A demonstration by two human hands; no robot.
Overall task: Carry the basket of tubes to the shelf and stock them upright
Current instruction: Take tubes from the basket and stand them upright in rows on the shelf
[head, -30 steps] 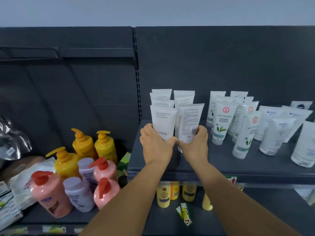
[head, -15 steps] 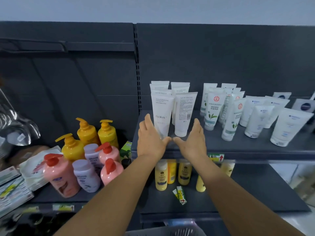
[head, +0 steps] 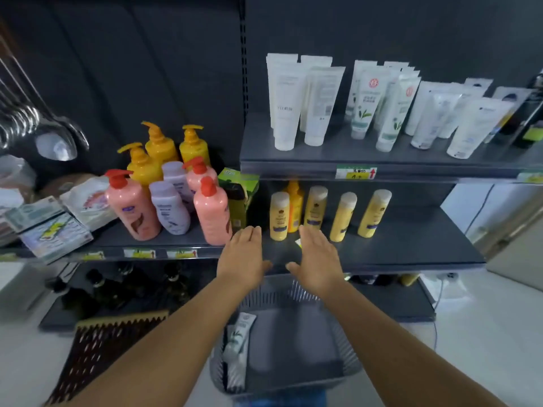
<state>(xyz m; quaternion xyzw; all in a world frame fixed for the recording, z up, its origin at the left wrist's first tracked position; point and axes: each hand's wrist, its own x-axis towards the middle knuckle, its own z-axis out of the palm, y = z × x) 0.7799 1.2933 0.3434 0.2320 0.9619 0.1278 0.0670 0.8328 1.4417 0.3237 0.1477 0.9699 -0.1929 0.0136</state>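
A grey slatted basket sits low in front of me, with white tubes lying along its left side. On the upper shelf two plain white tubes stand upright at the left, beside several other white tubes with green print. My left hand and my right hand hover side by side above the basket's far rim, fingers straight, holding nothing.
Yellow bottles stand on the middle shelf just beyond my hands. Pink, purple and orange pump bottles crowd the left shelf. A brown patterned mat lies on the floor at the left. Metal ladles hang at far left.
Both hands have left the two white tubes on the upper shelf and dropped down toward the basket. My view has tilted down, bringing the basket into sight.
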